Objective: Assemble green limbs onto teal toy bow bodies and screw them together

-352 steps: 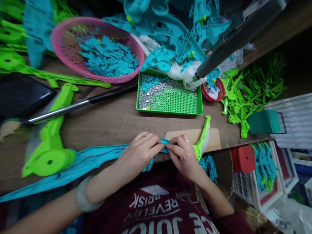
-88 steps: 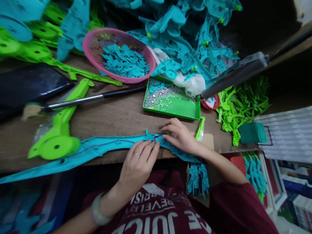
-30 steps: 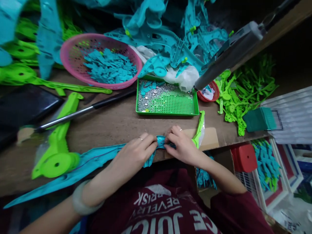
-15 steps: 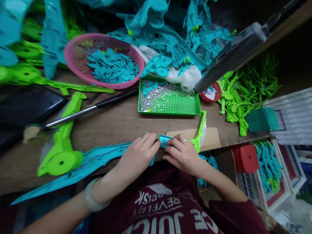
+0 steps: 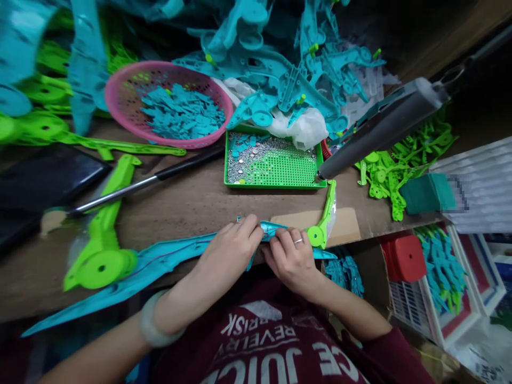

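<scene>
A long, narrow blue plastic shell [image 5: 168, 257] lies along the table's front edge, its pointed left end past the edge. A thin dark reddish wire runs in it. My left hand [image 5: 236, 242] is closed on the shell's middle, fingers bent over it. Close beside it, my right hand [image 5: 291, 258] pinches the shell with curled fingers; what lies under the fingertips is hidden. A lime-green arm with a round hub [image 5: 102, 268] sits on the shell's left part. Another green arm [image 5: 316, 236] sits at its right end, beyond my right hand.
A green tray [image 5: 276, 186] of screws and a pink basket [image 5: 116, 112] of small blue pieces stand behind. A grey electric screwdriver [image 5: 380, 128] hangs at the right. A black-handled rod [image 5: 140, 184] lies at left. Blue shells [image 5: 288, 80] and green parts [image 5: 396, 176] are piled up.
My right hand has shifted slightly left and down along the shell, showing more of the right green hub. My left hand stays nearly in place. The hanging screwdriver has swung a little lower.
</scene>
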A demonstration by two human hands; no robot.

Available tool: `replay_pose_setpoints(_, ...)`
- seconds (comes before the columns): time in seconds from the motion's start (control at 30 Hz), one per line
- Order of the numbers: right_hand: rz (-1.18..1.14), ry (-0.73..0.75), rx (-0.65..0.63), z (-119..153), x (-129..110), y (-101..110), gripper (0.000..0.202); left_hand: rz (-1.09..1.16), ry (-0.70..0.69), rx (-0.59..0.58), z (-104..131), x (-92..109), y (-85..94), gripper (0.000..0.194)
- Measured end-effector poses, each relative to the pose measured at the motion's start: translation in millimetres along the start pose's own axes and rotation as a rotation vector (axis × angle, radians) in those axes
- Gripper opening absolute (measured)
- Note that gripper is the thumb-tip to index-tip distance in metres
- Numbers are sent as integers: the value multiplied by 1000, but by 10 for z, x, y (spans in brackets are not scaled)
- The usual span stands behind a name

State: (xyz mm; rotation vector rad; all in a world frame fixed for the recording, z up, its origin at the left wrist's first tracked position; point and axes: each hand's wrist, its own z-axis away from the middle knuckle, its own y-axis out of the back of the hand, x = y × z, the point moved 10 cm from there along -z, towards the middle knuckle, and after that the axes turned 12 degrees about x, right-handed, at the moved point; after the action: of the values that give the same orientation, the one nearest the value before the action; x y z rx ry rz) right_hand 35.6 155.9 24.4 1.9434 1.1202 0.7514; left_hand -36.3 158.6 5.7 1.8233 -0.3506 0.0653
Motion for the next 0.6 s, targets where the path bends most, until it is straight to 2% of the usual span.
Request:
replay_pose_setpoints(0.13,-110,-51,44,29,26,49,17,14,45,-39,9,-24,-8,32)
replay_pose_setpoints(0.3,-202,-224,55,26,233,54,21,32,37,44,22,-25,34,30)
replay_pose_setpoints(0.6,-53,-203,-38,-63,151,-57,23,145,74,2,20,-75,-58,26)
